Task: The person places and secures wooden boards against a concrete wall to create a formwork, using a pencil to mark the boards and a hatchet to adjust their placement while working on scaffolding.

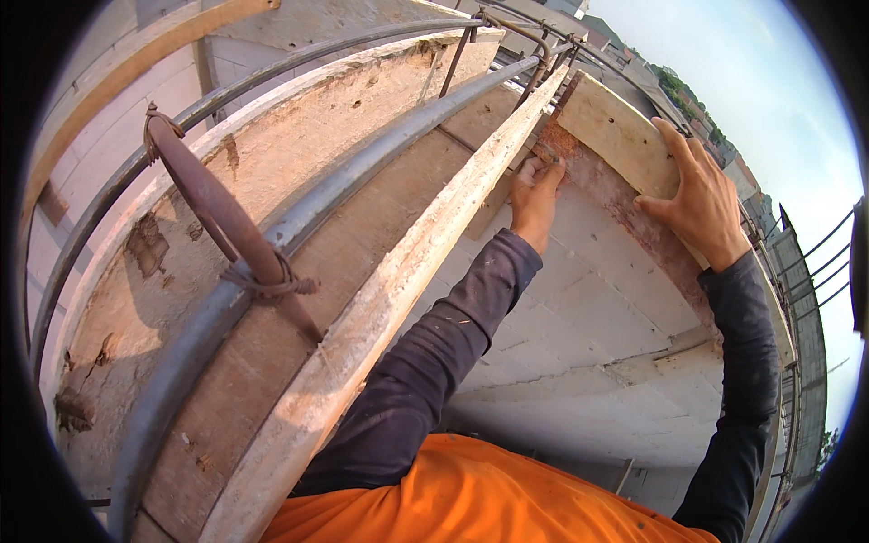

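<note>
My right hand (701, 199) is clamped over a pale wooden board (615, 131) along the wall top, thumb on its near face and fingers over the upper edge. Lower and to the left, my left hand (536, 201) is closed beside the reddish, rough strip (625, 204) under that board. Its fingertips are partly hidden, so whatever they pinch, if anything, cannot be made out. A long, narrow plank (407, 281) stands on edge to the left of my left forearm.
Beyond the plank run a grey metal bar (335, 195) and a rusty bar (213, 195) tied with wire. Another mortar-stained board (299, 127) curves along the left. A white block wall (588, 271) drops away below my hands. Rooftops lie in the distance at the right.
</note>
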{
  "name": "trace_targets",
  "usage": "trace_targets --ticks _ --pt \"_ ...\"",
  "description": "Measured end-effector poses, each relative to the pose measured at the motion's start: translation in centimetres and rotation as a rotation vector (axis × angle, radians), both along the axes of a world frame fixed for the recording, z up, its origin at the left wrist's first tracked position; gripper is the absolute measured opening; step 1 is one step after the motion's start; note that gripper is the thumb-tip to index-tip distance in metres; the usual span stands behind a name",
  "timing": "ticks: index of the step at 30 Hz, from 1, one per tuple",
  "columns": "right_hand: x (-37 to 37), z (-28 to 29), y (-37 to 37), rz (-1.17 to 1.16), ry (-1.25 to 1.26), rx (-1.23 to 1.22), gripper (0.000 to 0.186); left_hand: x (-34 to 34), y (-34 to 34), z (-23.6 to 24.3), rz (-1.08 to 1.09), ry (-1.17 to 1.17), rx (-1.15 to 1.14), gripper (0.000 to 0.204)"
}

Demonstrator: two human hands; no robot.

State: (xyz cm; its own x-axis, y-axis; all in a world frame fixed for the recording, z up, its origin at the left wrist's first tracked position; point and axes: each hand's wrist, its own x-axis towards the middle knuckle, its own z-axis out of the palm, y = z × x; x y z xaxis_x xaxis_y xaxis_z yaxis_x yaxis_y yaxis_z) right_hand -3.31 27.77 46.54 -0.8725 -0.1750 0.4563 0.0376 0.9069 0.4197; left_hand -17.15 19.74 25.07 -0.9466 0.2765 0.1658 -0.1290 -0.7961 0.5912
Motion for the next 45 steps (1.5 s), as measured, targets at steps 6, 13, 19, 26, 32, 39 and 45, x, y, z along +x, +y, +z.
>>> trace_targets --ticks 6,13,19,26,32,39,45 --pt "-0.1 0.3 0.4 0.013 -0.017 -0.018 0.098 1.3 0.6 0.2 -0.025 0.138 -0.074 0.040" --pt "0.0 0.0 1.1 0.069 0.001 0.008 0.097 1.4 1.1 0.0 -0.038 0.133 -0.049 0.042" --pt "0.1 -0.4 1.7 0.072 0.033 0.023 0.095 1.3 0.9 -0.2 -0.058 0.150 -0.019 0.041" --pt "-0.5 -0.9 2.9 0.093 0.075 0.057 0.096 1.1 1.0 -0.3 -0.044 0.150 -0.092 0.041" --pt "-0.4 -1.3 2.9 0.123 0.132 0.093 0.100 1.3 0.8 -0.2 -0.015 0.168 -0.080 0.043" --pt "2.5 -2.4 2.8 0.392 0.426 0.088 0.079 1.5 1.7 -0.6 -0.018 0.134 -0.067 0.036" --pt "12.0 -20.0 0.9 0.418 0.183 -1.034 0.039 0.9 1.2 -0.9 -0.027 0.110 -0.071 0.039"
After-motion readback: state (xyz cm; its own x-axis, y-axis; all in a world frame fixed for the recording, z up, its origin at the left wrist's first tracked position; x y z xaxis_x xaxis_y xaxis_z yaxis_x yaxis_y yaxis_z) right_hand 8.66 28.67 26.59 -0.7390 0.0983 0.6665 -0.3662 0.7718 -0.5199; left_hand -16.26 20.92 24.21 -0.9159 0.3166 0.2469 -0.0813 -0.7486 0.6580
